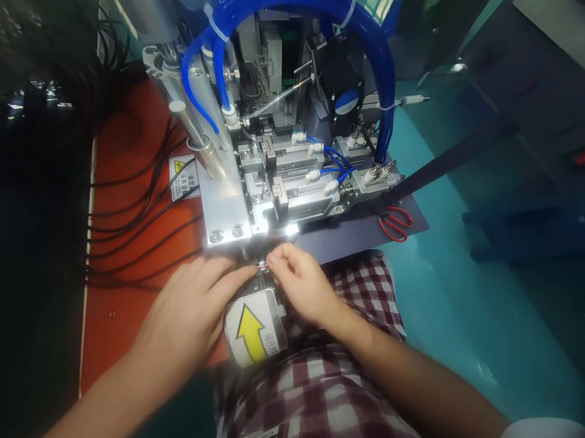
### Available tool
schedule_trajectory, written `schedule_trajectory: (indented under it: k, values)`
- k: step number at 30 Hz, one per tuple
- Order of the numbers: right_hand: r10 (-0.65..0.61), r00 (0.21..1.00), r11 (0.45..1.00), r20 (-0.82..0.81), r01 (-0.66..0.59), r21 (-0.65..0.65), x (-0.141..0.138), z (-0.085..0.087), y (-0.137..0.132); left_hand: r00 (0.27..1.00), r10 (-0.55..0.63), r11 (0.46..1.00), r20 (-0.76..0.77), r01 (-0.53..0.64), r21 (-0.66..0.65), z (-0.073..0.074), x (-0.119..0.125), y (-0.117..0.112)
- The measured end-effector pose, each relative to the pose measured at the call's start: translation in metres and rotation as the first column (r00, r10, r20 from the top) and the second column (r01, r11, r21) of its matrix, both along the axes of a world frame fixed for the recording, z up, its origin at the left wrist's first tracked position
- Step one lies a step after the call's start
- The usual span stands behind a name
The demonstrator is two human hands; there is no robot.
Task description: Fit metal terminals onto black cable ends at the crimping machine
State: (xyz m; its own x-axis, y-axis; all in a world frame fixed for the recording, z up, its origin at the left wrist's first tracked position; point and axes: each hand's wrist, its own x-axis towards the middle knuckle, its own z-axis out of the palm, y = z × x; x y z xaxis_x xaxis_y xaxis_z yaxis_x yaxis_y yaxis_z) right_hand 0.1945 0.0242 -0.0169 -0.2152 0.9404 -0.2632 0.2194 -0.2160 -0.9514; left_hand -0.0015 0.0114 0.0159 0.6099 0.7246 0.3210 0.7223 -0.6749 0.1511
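My left hand [191, 308] and my right hand [301, 280] meet at the front edge of a metal fixture [269, 191]. Both pinch a tiny metal part [263, 265] between fingertips, just below the fixture's lit front plate. Directly under my hands sits a dark block with a white label bearing a yellow arrow [253, 333]. The part is too small to name.
Thick blue air hoses [337, 8] arch over the machine. Black cables [142, 215] fan across the orange bench top [116, 300] at left. Red-handled scissors [396, 223] lie on a dark mat at right. A checked garment [341, 389] covers my lap; teal floor lies to the right.
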Motion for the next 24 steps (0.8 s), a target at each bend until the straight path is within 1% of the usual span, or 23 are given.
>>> schedule_trajectory:
  k: [1,2,3,5,7,11,13,16,17,18,19,20,22,24]
  values:
    - [0.001,0.996,0.994,-0.091,-0.011,-0.109,0.002,-0.001,0.001,1.000,-0.002,1.000,0.001,0.002,-0.002,-0.001,0.000,0.000]
    - [-0.012,0.986,0.983,-0.165,-0.019,-0.185,0.004,-0.003,0.002,1.000,-0.006,1.000,0.002,0.006,-0.007,-0.001,-0.001,0.000]
    - [-0.031,0.977,0.975,-0.212,-0.017,-0.222,0.006,-0.004,0.003,1.000,-0.007,1.000,0.005,0.007,-0.014,-0.003,-0.001,0.000]
    - [-0.064,0.968,0.976,-0.244,0.010,-0.216,0.009,-0.004,0.003,1.000,0.004,0.999,0.020,-0.003,-0.033,-0.006,-0.002,-0.001]
    - [-0.065,0.966,0.980,-0.252,0.014,-0.200,0.008,-0.002,0.001,0.999,0.023,0.998,0.040,-0.020,-0.051,-0.010,-0.004,-0.003]
    - [-0.084,0.965,0.976,-0.247,0.030,-0.214,0.003,0.005,-0.002,0.997,0.051,0.997,0.065,-0.048,-0.053,-0.016,-0.005,-0.005]
    - [-0.069,0.976,0.984,-0.208,0.033,-0.176,0.002,0.007,-0.002,0.997,0.052,0.998,0.065,-0.049,-0.049,-0.017,-0.005,-0.005]
    - [-0.026,0.997,0.999,-0.066,0.028,0.023,0.003,0.007,-0.003,0.997,0.046,0.998,0.059,-0.044,-0.041,-0.016,-0.006,-0.004]
    - [-0.026,0.999,0.998,-0.040,0.028,0.062,0.003,0.006,-0.003,0.998,0.041,0.999,0.058,-0.038,-0.038,-0.016,-0.006,-0.004]
    - [-0.027,0.998,0.998,-0.052,0.029,0.048,0.004,0.006,-0.003,0.998,0.037,0.999,0.056,-0.035,-0.037,-0.016,-0.007,-0.004]
    - [-0.031,0.994,0.999,-0.102,0.029,-0.014,0.004,0.005,-0.002,0.998,0.036,0.999,0.057,-0.034,-0.036,-0.016,-0.007,-0.004]
    - [-0.041,0.984,0.994,-0.172,0.023,-0.103,0.004,0.005,-0.002,0.998,0.035,0.999,0.058,-0.032,-0.036,-0.016,-0.007,-0.004]
    - [-0.081,0.951,0.964,-0.299,-0.002,-0.267,0.003,0.005,0.001,0.998,0.033,0.999,0.060,-0.031,-0.031,-0.017,-0.007,-0.004]
    - [-0.118,0.930,0.943,-0.349,-0.005,-0.334,0.001,0.006,0.003,0.998,0.029,0.999,0.055,-0.028,-0.025,-0.018,-0.007,-0.005]
